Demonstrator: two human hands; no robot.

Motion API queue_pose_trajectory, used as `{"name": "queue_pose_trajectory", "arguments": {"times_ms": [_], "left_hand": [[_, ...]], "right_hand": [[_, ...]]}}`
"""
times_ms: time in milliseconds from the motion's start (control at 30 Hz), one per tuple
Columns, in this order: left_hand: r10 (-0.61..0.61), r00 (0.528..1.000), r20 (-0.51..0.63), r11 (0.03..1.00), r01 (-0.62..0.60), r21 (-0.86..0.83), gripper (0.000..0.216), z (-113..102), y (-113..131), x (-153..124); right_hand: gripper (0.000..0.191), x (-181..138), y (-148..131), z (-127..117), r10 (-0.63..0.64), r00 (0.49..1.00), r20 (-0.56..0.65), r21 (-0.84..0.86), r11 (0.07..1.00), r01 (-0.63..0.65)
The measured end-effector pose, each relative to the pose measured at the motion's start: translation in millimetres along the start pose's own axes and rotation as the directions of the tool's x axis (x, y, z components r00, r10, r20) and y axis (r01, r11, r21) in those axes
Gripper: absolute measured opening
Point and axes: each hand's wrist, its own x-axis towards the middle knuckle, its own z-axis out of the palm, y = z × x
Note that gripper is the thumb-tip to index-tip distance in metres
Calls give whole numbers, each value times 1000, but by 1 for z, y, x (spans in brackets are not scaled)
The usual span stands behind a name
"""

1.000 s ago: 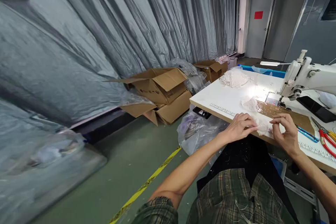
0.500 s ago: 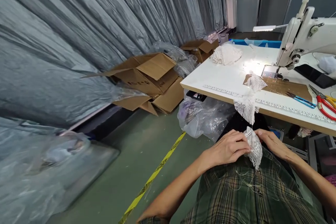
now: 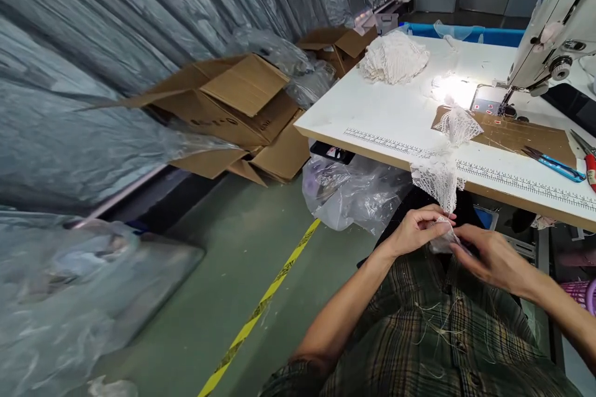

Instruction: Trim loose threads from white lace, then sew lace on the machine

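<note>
Between my two hands, just below the table's front edge, is a small piece of white lace [image 3: 442, 240]. My left hand [image 3: 416, 229] pinches its upper left side with thumb and fingers. On the right, my right hand [image 3: 493, 255] grips the lace's other side, its fingertips partly hidden. Above them a strip of white lace [image 3: 437, 177] hangs over the edge, running up to another lace piece [image 3: 459, 125] on the tabletop. That upper piece lies partly on a brown board [image 3: 526, 136] in front of the sewing machine [image 3: 554, 31].
A heap of white lace [image 3: 395, 57] sits on the white table [image 3: 372, 113]. Blue thread snips [image 3: 554, 164] and red-handled scissors [image 3: 590, 164] lie at right. Open cardboard boxes [image 3: 233, 105] and a clear plastic bag [image 3: 354, 195] are left of the table.
My view has shifted, bringing the table and machine closer. Both hands have closed in around the lace piece, which hung visibly between them before and is now bunched and largely covered.
</note>
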Motion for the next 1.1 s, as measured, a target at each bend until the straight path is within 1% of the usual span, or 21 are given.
{"name": "queue_pose_trajectory", "arguments": {"times_ms": [67, 133, 200, 233, 267, 300, 367, 400, 467, 567, 633, 667, 700, 733, 767, 800, 833, 867, 933, 1000, 1100], "left_hand": [[-34, 997, -65, 999, 34, -9, 47, 3, 4, -3], [-93, 991, -95, 996, 94, 11, 47, 3, 10, -6], [-136, 984, -117, 990, 138, 5, 45, 1, 15, -9], [-146, 981, -127, 989, 146, -7, 45, 1, 17, -10], [-155, 979, -132, 988, 154, -21, 46, 1, 18, -11], [-166, 977, -134, 986, 163, -33, 46, 1, 19, -11], [-191, 971, -142, 981, 185, -49, 48, 3, 20, -12], [-202, 968, -148, 979, 196, -55, 48, 3, 20, -12], [-214, 964, -155, 976, 206, -67, 49, 4, 19, -12], [-220, 964, -146, 974, 211, -76, 50, 4, 19, -15], [-232, 968, -92, 972, 226, -70, 50, 3, 19, -19], [-236, 971, -51, 970, 232, -66, 49, 3, 19, -21], [-237, 971, -8, 970, 236, -62, 48, 3, 19, -23], [-236, 972, 19, 970, 237, -60, 47, 2, 19, -25], [-236, 971, 24, 970, 237, -58, 46, 2, 18, -26], [-239, 971, 6, 969, 239, -59, 47, 2, 18, -27], [-246, 969, -26, 968, 244, -64, 48, 1, 18, -28], [-255, 965, -62, 965, 251, -74, 49, 1, 18, -28], [-278, 954, -114, 958, 266, -111, 54, -1, 19, -29], [-303, 944, -129, 947, 283, -150, 57, -3, 21, -30], [-319, 937, -146, 939, 292, -181, 58, -4, 24, -32]], "right_hand": [[23, -1, -2, -30, -84, 989, -123, -143, 988, 66], [22, 0, 4, -65, -139, 950, -279, -261, 963, 65], [29, 2, 21, -98, -191, 879, -437, -458, 888, -35], [37, 4, 32, -111, -188, 860, -475, -540, 834, -116], [45, 7, 44, -122, -193, 852, -487, -588, 794, -156], [51, 9, 56, -129, -218, 847, -484, -623, 766, -159], [46, 14, 76, -135, -250, 872, -422, -676, 728, -119], [44, 17, 82, -134, -242, 866, -438, -678, 721, -142], [39, 21, 85, -130, -220, 844, -489, -648, 740, -183], [39, 25, 66, -120, -131, 787, -603, -514, 819, -257], [41, 25, 45, -110, 17, 719, -695, -327, 883, -337], [39, 25, 34, -102, 120, 674, -728, -179, 917, -357], [34, 24, 24, -93, 260, 661, -704, 26, 940, -341], [32, 22, 15, -81, 332, 688, -645, 191, 942, -276], [31, 21, 8, -68, 349, 721, -599, 295, 933, -207], [31, 19, 3, -53, 319, 753, -575, 327, 934, -146], [33, 17, 1, -38, 260, 805, -533, 300, 948, -108], [37, 15, 1, -24, 209, 840, -501, 264, 961, -82], [43, 11, 4, 1, 189, 919, -347, 219, 969, -117], [56, 9, 8, 18, 229, 943, -241, 188, 964, -186], [64, 9, 9, 29, 246, 951, -186, 115, 967, -227]]}}
